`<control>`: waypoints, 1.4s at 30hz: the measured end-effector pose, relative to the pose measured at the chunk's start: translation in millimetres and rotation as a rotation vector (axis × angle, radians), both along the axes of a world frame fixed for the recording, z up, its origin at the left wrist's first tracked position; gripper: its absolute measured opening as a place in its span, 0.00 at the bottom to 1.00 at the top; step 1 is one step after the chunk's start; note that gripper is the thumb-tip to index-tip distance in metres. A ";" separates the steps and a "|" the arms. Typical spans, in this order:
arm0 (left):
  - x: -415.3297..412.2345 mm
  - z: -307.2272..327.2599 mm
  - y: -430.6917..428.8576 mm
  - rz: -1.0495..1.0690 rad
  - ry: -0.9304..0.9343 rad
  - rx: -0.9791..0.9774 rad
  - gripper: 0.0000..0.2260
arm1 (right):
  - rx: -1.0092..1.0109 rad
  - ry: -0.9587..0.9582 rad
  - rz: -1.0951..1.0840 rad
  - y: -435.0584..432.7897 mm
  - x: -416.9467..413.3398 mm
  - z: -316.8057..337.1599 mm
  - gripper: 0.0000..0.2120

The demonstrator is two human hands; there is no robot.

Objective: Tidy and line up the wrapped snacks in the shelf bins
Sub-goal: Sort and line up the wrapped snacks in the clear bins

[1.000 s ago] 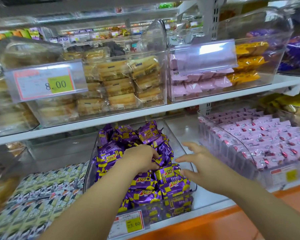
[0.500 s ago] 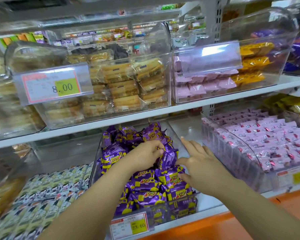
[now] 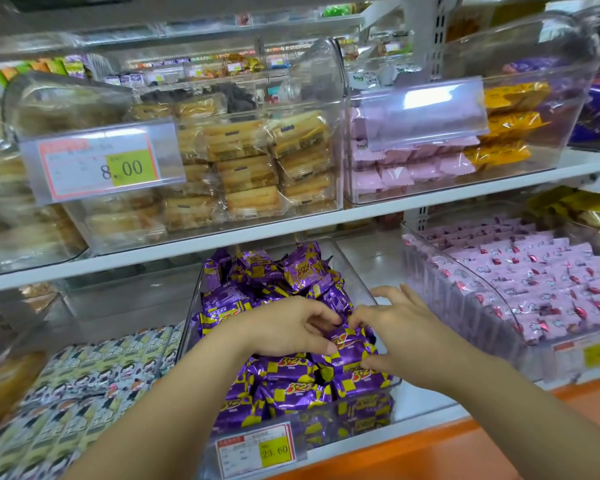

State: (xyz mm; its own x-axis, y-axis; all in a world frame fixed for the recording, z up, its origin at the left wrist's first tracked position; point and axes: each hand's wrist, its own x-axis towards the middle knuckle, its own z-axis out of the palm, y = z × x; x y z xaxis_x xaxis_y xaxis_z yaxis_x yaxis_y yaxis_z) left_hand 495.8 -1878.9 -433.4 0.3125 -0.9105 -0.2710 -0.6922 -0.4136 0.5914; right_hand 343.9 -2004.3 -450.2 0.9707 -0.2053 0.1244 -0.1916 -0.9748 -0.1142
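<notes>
A clear plastic bin (image 3: 355, 271) on the lower shelf holds a loose heap of purple-and-yellow wrapped snacks (image 3: 284, 382). Both hands are over the middle of the heap. My left hand (image 3: 284, 329) has its fingers curled round one purple snack (image 3: 347, 344), thumb on its near side. My right hand (image 3: 400, 336) pinches the same snack from the right, index finger and thumb on the wrapper, the other fingers spread toward the bin's right wall. The snacks at the back of the bin are piled at odd angles.
To the right stands a bin of pink wrapped snacks (image 3: 534, 282) in neat rows. To the left lies a bin of green-and-white packets (image 3: 94, 386). The upper shelf (image 3: 291, 225) carries bins of cakes (image 3: 243, 168) and pink and yellow packets (image 3: 430, 161). A price tag (image 3: 257, 448) fronts the purple bin.
My right hand has moved left from the bin's right edge onto the heap and met my left hand. Both now hold one purple snack near the middle.
</notes>
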 end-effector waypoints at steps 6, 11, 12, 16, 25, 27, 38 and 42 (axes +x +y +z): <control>-5.7 -9.1 4.3 -0.006 -0.159 0.005 0.24 | -0.006 -0.020 0.004 -2.5 0.1 -4.8 0.19; -7.2 -13.8 9.1 0.014 -0.162 -0.070 0.24 | -0.071 -0.084 0.002 -3.1 4.0 -8.5 0.18; -7.2 -14.2 10.1 0.025 -0.146 -0.084 0.23 | -0.098 -0.098 0.004 -2.5 6.4 -9.9 0.17; -6.1 -13.7 12.8 0.131 -0.098 -0.135 0.20 | -0.135 -0.339 0.005 -8.1 14.4 -16.0 0.09; -9.4 -18.9 -4.8 0.382 0.072 -0.210 0.21 | 0.093 -0.518 0.029 -4.6 18.9 -24.1 0.02; -13.8 -21.1 -10.1 0.361 0.058 -0.212 0.25 | 0.142 -0.331 0.068 -1.7 15.7 -21.5 0.05; -18.9 -29.3 -25.1 0.261 0.053 -0.120 0.32 | 0.007 -0.076 0.125 -6.1 4.9 -15.7 0.11; -16.4 -28.1 -31.4 0.297 -0.034 -0.120 0.29 | 0.015 -0.130 0.157 -3.6 5.8 -12.9 0.13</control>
State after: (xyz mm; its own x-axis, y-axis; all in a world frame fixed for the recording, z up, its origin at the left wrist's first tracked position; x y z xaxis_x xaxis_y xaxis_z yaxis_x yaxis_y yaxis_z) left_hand 479.4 -1910.3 -461.5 0.5765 -0.8030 -0.1514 -0.5722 -0.5290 0.6267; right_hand 349.8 -2007.9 -463.1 0.9669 -0.0555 0.2490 -0.0200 -0.9895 -0.1430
